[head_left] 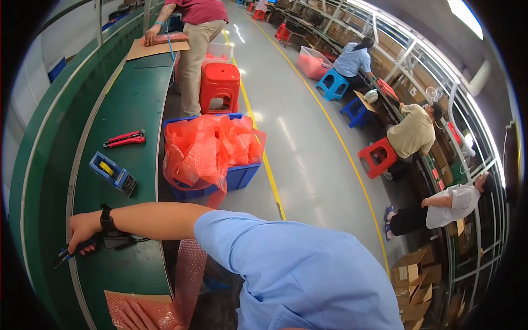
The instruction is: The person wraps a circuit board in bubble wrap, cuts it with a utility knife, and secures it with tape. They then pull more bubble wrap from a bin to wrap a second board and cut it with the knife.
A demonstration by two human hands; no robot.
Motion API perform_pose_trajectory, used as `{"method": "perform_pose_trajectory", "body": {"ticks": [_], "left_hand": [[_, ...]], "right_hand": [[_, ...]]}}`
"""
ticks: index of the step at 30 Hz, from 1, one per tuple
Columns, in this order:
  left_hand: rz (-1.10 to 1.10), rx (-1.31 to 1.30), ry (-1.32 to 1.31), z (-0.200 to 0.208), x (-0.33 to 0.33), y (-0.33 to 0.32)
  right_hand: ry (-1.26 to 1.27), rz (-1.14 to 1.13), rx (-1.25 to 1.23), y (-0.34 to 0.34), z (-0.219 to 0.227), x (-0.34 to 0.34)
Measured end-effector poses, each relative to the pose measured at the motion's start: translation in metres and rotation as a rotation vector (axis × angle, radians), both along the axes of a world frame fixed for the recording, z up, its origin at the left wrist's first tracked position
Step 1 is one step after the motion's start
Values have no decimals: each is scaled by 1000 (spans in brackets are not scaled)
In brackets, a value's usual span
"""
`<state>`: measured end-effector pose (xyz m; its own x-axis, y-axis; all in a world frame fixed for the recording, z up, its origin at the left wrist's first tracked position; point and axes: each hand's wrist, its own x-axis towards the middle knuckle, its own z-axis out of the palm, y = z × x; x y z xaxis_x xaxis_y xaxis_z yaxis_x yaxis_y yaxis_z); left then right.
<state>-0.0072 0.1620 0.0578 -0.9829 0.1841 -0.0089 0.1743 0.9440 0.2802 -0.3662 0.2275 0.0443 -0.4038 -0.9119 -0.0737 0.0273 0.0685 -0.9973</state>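
Blue sleeve (297,269) fills the foreground; beyond it one hand (82,228), side uncertain, clamped on a blue-handled tool (74,250), long axis slanting down and away over the green surface (132,99). Tape dispenser (113,173) just beyond; red cutter (125,138) farther.

One arm reaches out across the body toward the left edge of view, forearm bare and nearly level, with a light blue short sleeve (286,264) at the shoulder. A black band (106,219) wraps the wrist. The hand (82,231) is closed in a fist, knuckles outward. Which arm it is cannot be told; no other hand shows.
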Motion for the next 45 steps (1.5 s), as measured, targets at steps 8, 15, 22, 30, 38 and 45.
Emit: {"method": "perform_pose_trajectory", "body": {"ticks": [8, 15, 22, 30, 38, 45], "left_hand": [[33, 57, -12, 9, 2, 0], [8, 62, 10, -6, 6, -3], [10, 12, 48, -1, 6, -4], [-242, -563, 388, -17, -9, -36], [27, -64, 12, 12, 3, 0], [47, -29, -37, 14, 5, -2]], "right_hand": [[18, 46, -3, -8, 1, 0], [32, 47, 5, -6, 1, 0], [87, 67, 19, -8, 4, 1], [69, 74, 25, -13, 3, 0], [48, 88, 32, -12, -1, -3], [64, 104, 44, -13, 2, -1]]}}
